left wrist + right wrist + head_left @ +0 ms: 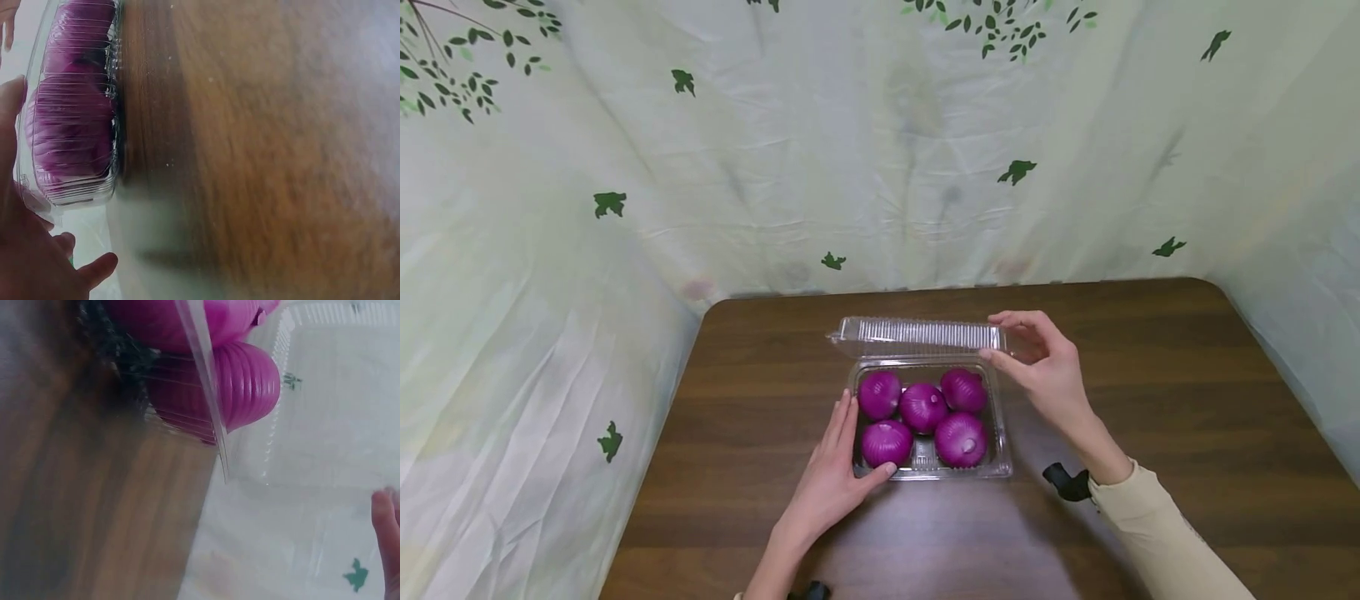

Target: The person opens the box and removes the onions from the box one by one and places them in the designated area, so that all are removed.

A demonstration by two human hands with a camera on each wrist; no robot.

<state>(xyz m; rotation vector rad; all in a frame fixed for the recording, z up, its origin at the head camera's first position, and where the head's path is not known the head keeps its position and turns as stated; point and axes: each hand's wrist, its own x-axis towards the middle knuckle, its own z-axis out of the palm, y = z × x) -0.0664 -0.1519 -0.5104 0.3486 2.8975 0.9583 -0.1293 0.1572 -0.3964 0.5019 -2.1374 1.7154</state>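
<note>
A clear plastic clamshell box point(958, 477) stands on the table, its hinged lid point(917, 335) raised along the far side. Several peeled purple onions point(961, 439) sit in the base; in the left wrist view, onions point(72, 122) show through the ribbed wall. My left hand point(831, 467) rests against the box's left side with fingers extended, its thumb at the front rim. At the lid's right end, my right hand point(1041, 358) pinches the edge between thumb and fingers. In the right wrist view the clear lid point(325, 425) stands up beside an onion point(250, 384).
The brown wooden table point(760, 417) reaches back to a pale curtain point(887, 167) printed with leaves and birds. More of this cloth hangs at both sides. A black wrist mount point(1066, 482) juts out beside the right sleeve.
</note>
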